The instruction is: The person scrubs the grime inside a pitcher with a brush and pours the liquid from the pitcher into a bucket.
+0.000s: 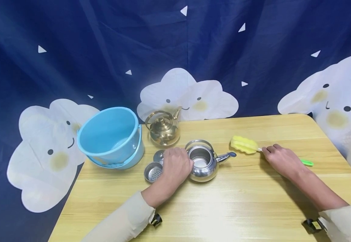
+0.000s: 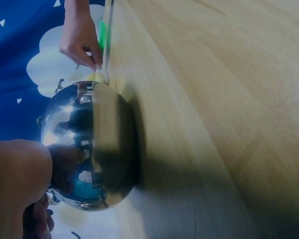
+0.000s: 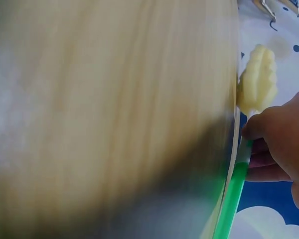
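A silver teapot (image 1: 204,169) stands lidless on the table, its spout to the right and its arched handle raised behind the opening. My left hand (image 1: 176,164) grips it at the left side, by the handle; the curled fingers are partly hidden. A yellow sponge brush (image 1: 243,144) with a green handle (image 3: 233,201) lies along the table to the right. My right hand (image 1: 279,159) pinches its pale shaft between thumb and fingers. Beside my left hand sit a perforated strainer cup (image 1: 153,172) and a round metal lid (image 1: 159,156), both partly covered by it.
A light blue bucket (image 1: 136,155) stands at the back left of the wooden table (image 1: 223,208). A gold-coloured teapot (image 1: 164,132) is behind the silver one. A dark blue curtain (image 1: 151,37) with clouds hangs behind the table.
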